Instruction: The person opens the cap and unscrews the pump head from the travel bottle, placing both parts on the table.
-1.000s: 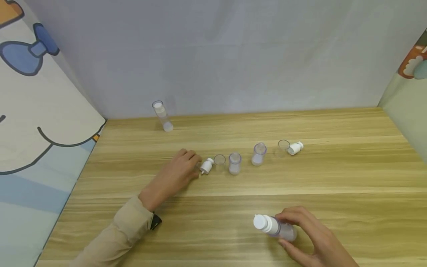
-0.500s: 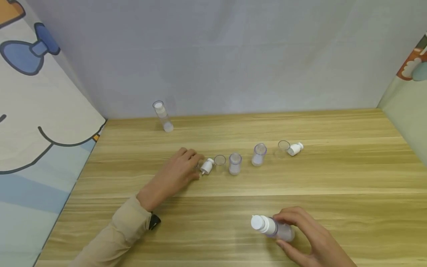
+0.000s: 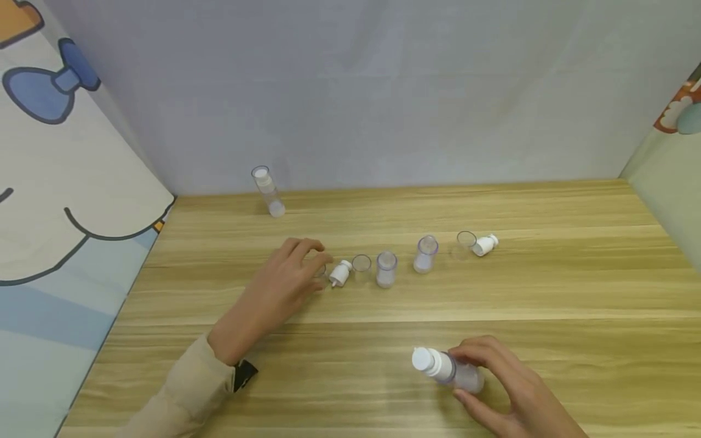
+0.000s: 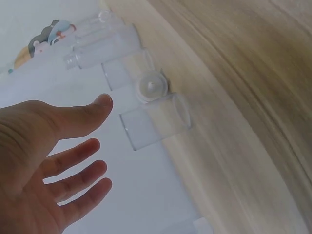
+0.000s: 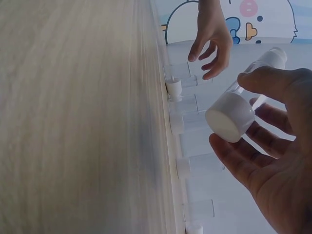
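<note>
My right hand point(image 3: 509, 386) grips a small clear bottle with a white pump top point(image 3: 438, 365), tilted to the left above the table; its white base point(image 5: 228, 117) shows in the right wrist view. My left hand point(image 3: 276, 286) is spread, thumb and fingers apart, just left of an upright clear cap point(image 4: 153, 124). In the left wrist view nothing lies between its fingers. Right of that cap a white pump head point(image 3: 340, 274) lies on its side, followed by a second clear cap point(image 3: 361, 265).
Two clear bottle bodies point(image 3: 386, 272) point(image 3: 425, 255) stand mid-table. Further right are another clear cap point(image 3: 465, 241) and a white pump head point(image 3: 485, 245) on its side. A capped bottle point(image 3: 268, 191) stands at the back left by the grey wall point(image 3: 383, 109).
My left hand has drawn a little to the left and its fingers have spread away from the clear cap. The right hand still holds the bottle, almost unmoved.
</note>
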{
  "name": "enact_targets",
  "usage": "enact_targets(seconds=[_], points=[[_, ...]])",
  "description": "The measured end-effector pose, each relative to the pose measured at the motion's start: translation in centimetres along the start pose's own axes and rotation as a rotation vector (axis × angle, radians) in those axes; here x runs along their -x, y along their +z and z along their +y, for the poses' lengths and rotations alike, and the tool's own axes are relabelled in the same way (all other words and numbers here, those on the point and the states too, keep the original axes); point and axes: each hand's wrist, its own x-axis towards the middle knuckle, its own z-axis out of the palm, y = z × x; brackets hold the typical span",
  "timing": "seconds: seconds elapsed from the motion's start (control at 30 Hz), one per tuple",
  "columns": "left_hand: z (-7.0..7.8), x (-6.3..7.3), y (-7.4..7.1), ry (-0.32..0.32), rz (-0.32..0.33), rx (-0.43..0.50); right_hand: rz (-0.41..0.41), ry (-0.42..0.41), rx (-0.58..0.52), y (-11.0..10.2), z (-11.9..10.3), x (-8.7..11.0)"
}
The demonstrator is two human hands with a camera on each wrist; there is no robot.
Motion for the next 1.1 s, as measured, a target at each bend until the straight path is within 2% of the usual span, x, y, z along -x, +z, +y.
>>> enact_targets(seconds=[0.23,0.47,0.8,1.1], points=[[1.4,0.8,-1.6,0.005,0.022,-0.052,-0.02,0.012,-0.001,-0.1,0.0,0.0],[2.9,1.4,-2.6,0.038,0.031,-0.131,-0.037,0.027,0.016,-0.3,-0.1,-0.2],[5.0,2.0,-3.4,0.138,0.088,-0.216,-0.106,0.088,0.054,-0.3,-0.5,-0.9],[7.1,2.1,-3.7,0.258,0.195,-0.24,-0.159,0.105,0.067,-0.1,-1.0,-1.3]])
